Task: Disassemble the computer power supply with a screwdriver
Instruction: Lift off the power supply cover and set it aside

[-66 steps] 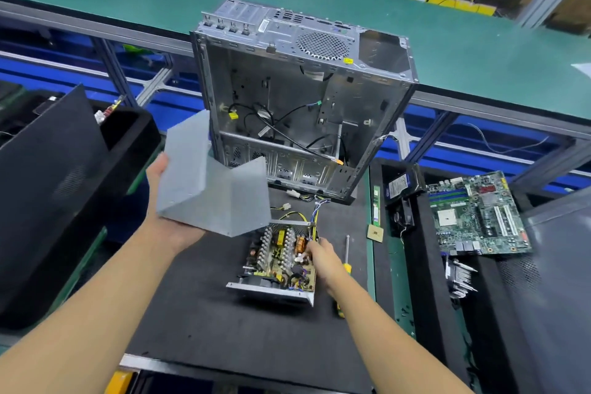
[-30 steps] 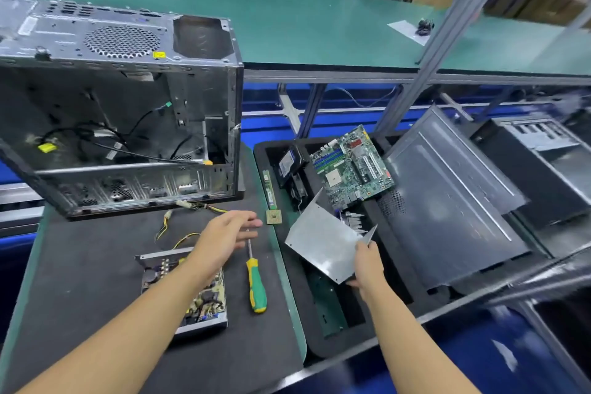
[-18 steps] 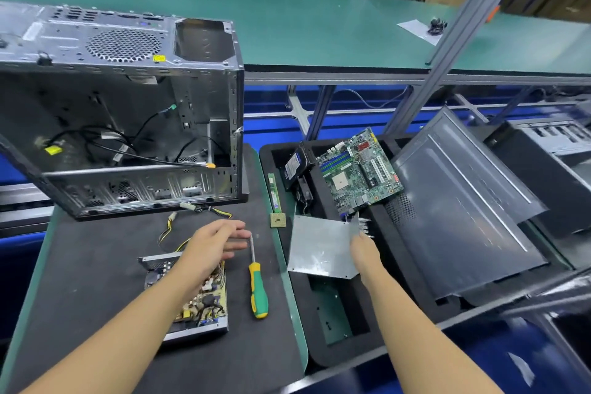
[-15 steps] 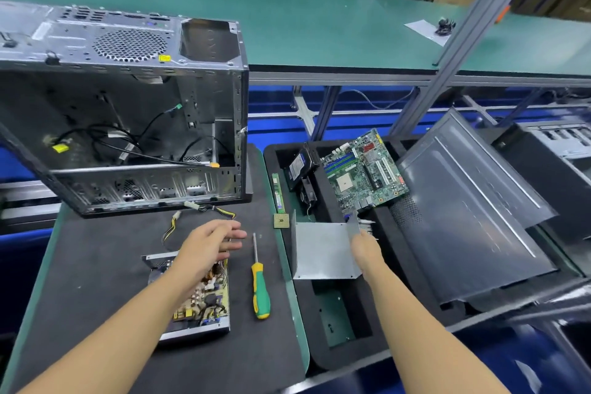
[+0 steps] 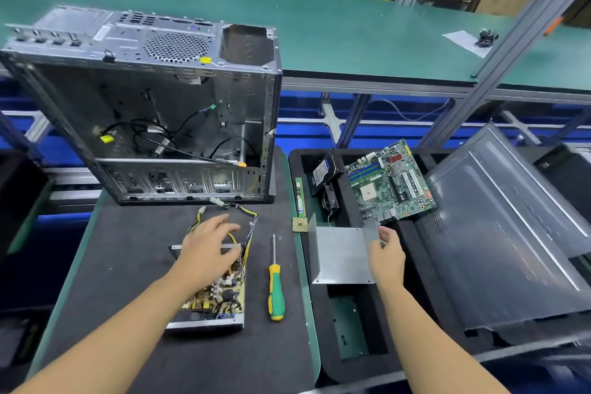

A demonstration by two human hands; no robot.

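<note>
The opened power supply [image 5: 220, 294] lies on the black mat [image 5: 128, 265], its circuit board and yellow wires exposed. My left hand [image 5: 208, 249] hovers over its far end, fingers spread and holding nothing. A green-and-yellow screwdriver [image 5: 276, 291] lies on the mat just to the right of it. The supply's grey metal cover [image 5: 342, 256] sits flat across a slot of the black foam tray [image 5: 415, 281]. My right hand [image 5: 388, 257] holds the cover by its upright right flange.
An empty computer case [image 5: 153, 125] stands at the back of the mat. The tray also holds a motherboard [image 5: 390, 182], a hard drive [image 5: 323, 171] and a grey side panel [image 5: 499, 227]. A RAM stick [image 5: 299, 197] and CPU chip [image 5: 299, 224] lie between mat and tray.
My left hand passed the cover to my right hand, which carried it rightwards and lowered it flat onto the foam tray. My left hand moved over the power supply.
</note>
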